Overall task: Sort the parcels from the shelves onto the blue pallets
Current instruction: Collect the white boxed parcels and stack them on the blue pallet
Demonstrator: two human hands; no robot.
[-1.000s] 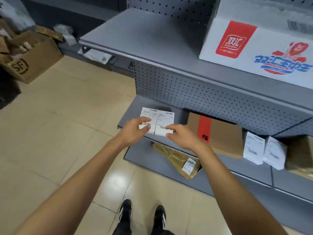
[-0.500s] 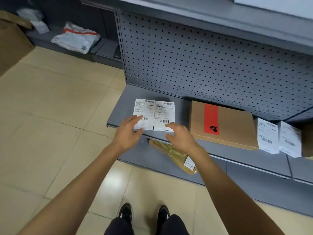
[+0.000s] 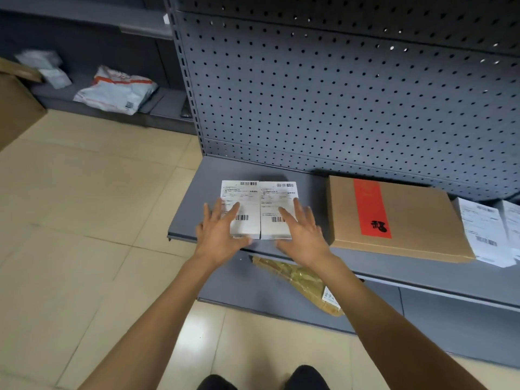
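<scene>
Two small white parcels lie side by side near the left end of a low grey shelf [image 3: 194,192], each covered by a barcode label: the left white parcel [image 3: 244,201] and the right white parcel [image 3: 277,199]. My left hand [image 3: 222,232] rests with spread fingers on the front of the left one. My right hand [image 3: 302,230] lies with spread fingers on the front of the right one. Neither hand grips anything.
A flat brown box with a red stripe [image 3: 394,218] lies right of the white parcels, then more white labelled parcels [image 3: 484,229]. A yellow-brown padded bag [image 3: 304,282] sits on the bottom shelf. A white poly bag [image 3: 118,91] lies on the far-left shelf. A perforated back panel [image 3: 337,94] rises behind.
The view dropped and moved closer to the low shelf. Both hands went from pinching at the parcels' front edge to lying flat with fingers spread on top of them.
</scene>
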